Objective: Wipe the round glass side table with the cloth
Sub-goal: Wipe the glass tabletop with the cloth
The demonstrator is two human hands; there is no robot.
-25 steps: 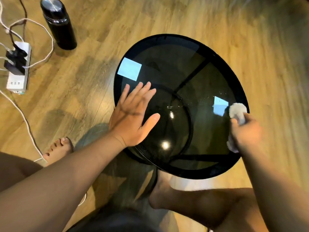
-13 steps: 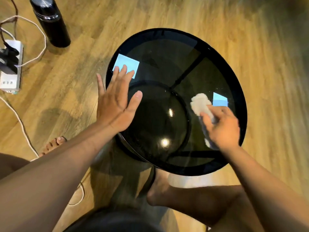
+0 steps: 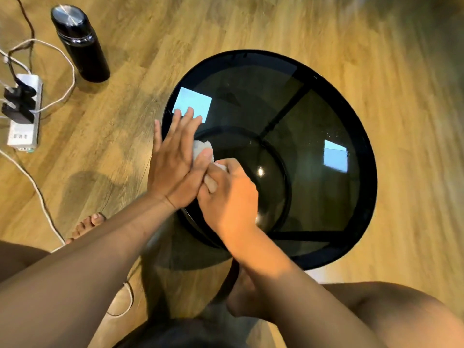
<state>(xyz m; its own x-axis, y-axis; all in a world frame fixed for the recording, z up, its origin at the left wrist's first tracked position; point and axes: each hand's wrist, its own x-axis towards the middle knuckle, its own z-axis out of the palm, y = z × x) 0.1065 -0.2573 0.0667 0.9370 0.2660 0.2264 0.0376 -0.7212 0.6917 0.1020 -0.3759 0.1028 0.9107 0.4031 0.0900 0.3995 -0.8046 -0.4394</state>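
The round side table has a dark smoked-glass top in a black rim and stands on a wooden floor. My left hand lies flat on the table's left edge, fingers spread, holding nothing. My right hand is closed on a small white cloth and presses it against the glass right beside my left thumb. Most of the cloth is hidden under the two hands. Small droplets speckle the glass on the right side.
A black flask stands on the floor at the upper left. A white power strip with plugs and trailing cables lies at the far left. My bare feet and legs are under and beside the table's near edge.
My right hand has swept the cloth across the glass from the right rim to the left side, reaching my left hand. My left hand has stayed flat on the left edge.
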